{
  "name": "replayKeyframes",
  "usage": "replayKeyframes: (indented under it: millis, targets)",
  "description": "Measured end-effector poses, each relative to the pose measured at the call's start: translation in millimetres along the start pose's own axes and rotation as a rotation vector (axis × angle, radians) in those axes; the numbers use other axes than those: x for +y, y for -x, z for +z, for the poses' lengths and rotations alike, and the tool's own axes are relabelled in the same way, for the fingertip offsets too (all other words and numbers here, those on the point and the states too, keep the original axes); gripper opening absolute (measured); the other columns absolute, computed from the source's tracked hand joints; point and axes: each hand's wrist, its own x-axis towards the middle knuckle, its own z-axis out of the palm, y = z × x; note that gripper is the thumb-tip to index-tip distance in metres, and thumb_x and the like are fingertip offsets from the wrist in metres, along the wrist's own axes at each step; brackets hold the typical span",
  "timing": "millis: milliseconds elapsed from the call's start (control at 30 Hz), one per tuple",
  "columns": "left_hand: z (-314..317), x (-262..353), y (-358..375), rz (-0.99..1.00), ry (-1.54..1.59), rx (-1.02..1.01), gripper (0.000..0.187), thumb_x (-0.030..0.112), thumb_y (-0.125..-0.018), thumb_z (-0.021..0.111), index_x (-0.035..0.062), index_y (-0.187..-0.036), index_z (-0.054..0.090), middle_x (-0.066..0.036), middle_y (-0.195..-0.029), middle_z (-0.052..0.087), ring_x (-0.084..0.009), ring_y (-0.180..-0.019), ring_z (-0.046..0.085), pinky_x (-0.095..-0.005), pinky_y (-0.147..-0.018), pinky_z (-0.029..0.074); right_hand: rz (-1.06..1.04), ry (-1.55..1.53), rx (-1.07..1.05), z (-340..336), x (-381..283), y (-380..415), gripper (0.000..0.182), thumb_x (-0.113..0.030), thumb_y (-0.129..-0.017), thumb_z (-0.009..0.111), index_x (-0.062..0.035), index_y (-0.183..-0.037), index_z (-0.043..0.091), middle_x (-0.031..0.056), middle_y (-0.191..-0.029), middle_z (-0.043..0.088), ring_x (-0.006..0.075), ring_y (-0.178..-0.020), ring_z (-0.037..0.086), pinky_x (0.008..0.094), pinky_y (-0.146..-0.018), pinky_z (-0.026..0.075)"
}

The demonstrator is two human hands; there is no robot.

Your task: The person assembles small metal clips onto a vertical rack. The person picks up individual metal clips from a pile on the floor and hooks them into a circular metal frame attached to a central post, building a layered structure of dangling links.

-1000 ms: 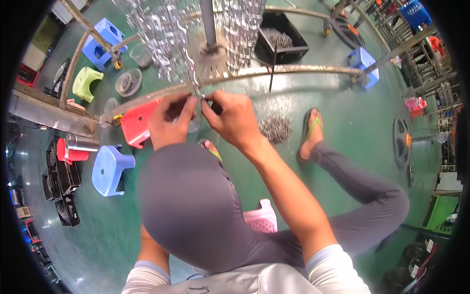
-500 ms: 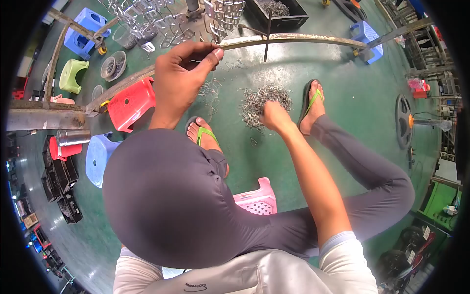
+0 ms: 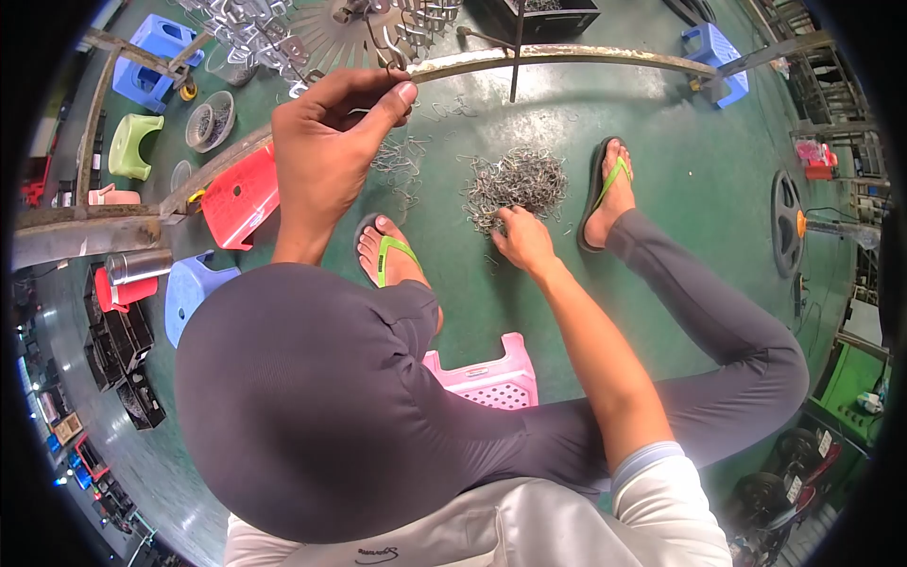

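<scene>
My left hand point(image 3: 331, 156) is raised at the curved metal rail point(image 3: 567, 55), with thumb and forefinger pinched on a small bent wire hook point(image 3: 395, 62). Just beyond it hang several shiny bent metal pieces point(image 3: 420, 24) around a round slatted rack point(image 3: 331, 33). Down on the green floor lies a heap of small wire hooks point(image 3: 522, 181). My right hand point(image 3: 526, 244) is at the near edge of this heap, fingers curled down among the hooks. What its fingertips hold is too small to make out. Looser wire pieces point(image 3: 402, 165) are scattered left of the heap.
My sandalled feet flank the heap. A red stool point(image 3: 241, 203), a blue stool point(image 3: 196, 295) and a green stool point(image 3: 135, 146) stand to the left. A pink stool point(image 3: 487, 378) is between my legs. A black bin point(image 3: 548, 28) sits beyond the rail, crossed by a thin upright rod point(image 3: 518, 57).
My left hand has shifted slightly left and up, toward the hanging pieces. The right hand has drawn back to the heap's near edge, its fingers less tightly closed. The slatted rack shows more clearly.
</scene>
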Motion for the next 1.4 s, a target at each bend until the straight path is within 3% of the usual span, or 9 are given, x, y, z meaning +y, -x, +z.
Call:
replayKeyframes:
  millis: [33,133,233,433,667,900,1167,1267,1400]
  targets:
    - [-0.3,0.4,0.2,0.0,0.001,0.0,0.016,0.005,-0.092,0.081,-0.0037,-0.105,0.078,-0.007,-0.093,0.078,-0.0126,-0.083,0.074,-0.0252,-0.077,0.059,-0.026,0.003,-0.052,3.7,0.2,-0.1,0.031,-0.025,-0.089,0.075,-0.0139,-0.118,0.076,0.0187,-0.112,0.065,0.0416,-0.105,0.068,0.0507,-0.093,0.056]
    - [-1.6,1.0,1.7,-0.005,-0.001,0.005,0.016,0.005,-0.092,0.081,-0.0037,-0.105,0.078,-0.008,-0.094,0.078,-0.0129,-0.083,0.074,-0.0254,-0.077,0.06,-0.105,0.115,-0.206,5.2,4.8,0.2,0.03,-0.022,-0.089,0.074,-0.0149,-0.119,0.076,0.0184,-0.11,0.064,0.041,-0.104,0.068,0.0512,-0.092,0.056]
    - [-3.2,1.0,3.1,-0.013,0.003,0.017,0.017,0.005,-0.092,0.081,-0.0037,-0.105,0.078,-0.008,-0.094,0.078,-0.013,-0.083,0.074,-0.0255,-0.078,0.06,-0.02,0.207,-0.205,1.9,7.0,-2.7,0.028,-0.02,-0.09,0.072,-0.0109,-0.116,0.076,0.0191,-0.111,0.063,0.041,-0.102,0.068,0.0516,-0.09,0.056]
    - [-4.0,-0.9,4.7,-0.022,0.015,0.02,0.017,0.005,-0.091,0.081,-0.0039,-0.105,0.078,-0.008,-0.093,0.078,-0.0127,-0.082,0.074,-0.0255,-0.077,0.06,-0.009,0.039,0.078,5.7,-10.7,-12.4,0.024,-0.02,-0.092,0.07,-0.0011,-0.105,0.076,0.0209,-0.114,0.066,0.0431,-0.102,0.069,0.0523,-0.09,0.056]
    - [-6.9,0.0,6.2,-0.031,0.006,0.021,0.02,0.005,-0.092,0.08,-0.0062,-0.108,0.076,-0.011,-0.094,0.077,-0.0175,-0.084,0.074,-0.0308,-0.079,0.06,0.158,-0.063,0.006,30.3,-38.6,-41.6,0.025,-0.018,-0.094,0.063,0.0042,-0.097,0.074,0.0273,-0.109,0.071,0.0468,-0.103,0.07,0.0542,-0.091,0.057]
    - [-9.2,0.1,7.5,-0.038,-0.008,0.023,0.021,0.006,-0.091,0.081,-0.0064,-0.108,0.076,-0.011,-0.094,0.077,-0.0171,-0.084,0.074,-0.0296,-0.078,0.059,0.305,0.017,0.06,45.6,-53.7,-65.5,0.019,-0.01,-0.08,0.069,0.0075,-0.087,0.074,0.0296,-0.098,0.074,0.0487,-0.095,0.073,0.0528,-0.083,0.061]
    - [-16.3,4.1,15.6,-0.093,0.032,0.038,0.023,0.006,-0.09,0.081,-0.0059,-0.109,0.076,-0.011,-0.095,0.078,-0.0171,-0.084,0.074,-0.0297,-0.079,0.058,0.423,-0.167,0.018,23.2,-56.5,-51.4,0.032,-0.022,-0.084,0.072,0.0082,-0.093,0.075,0.0314,-0.103,0.074,0.0479,-0.1,0.072,0.052,-0.089,0.058]
    - [-16.0,3.9,16.2,-0.101,0.032,0.042,0.023,0.006,-0.09,0.081,-0.006,-0.109,0.076,-0.011,-0.095,0.078,-0.0174,-0.084,0.074,-0.0299,-0.079,0.058,0.362,-0.209,0.05,33.7,-40.5,-47.1,0.035,-0.028,-0.084,0.077,0.0073,-0.085,0.076,0.0298,-0.094,0.075,0.0466,-0.093,0.074,0.0496,-0.085,0.059]
    - [-16.0,4.4,13.4,-0.113,0.05,0.032,0.023,0.006,-0.09,0.081,-0.0064,-0.109,0.075,-0.011,-0.095,0.078,-0.0176,-0.084,0.074,-0.0301,-0.08,0.057,0.374,-0.091,0.01,29.4,-56.6,-43.6,0.031,-0.023,-0.084,0.073,0.0049,-0.097,0.076,0.0294,-0.103,0.075,0.0469,-0.1,0.073,0.0516,-0.088,0.058]
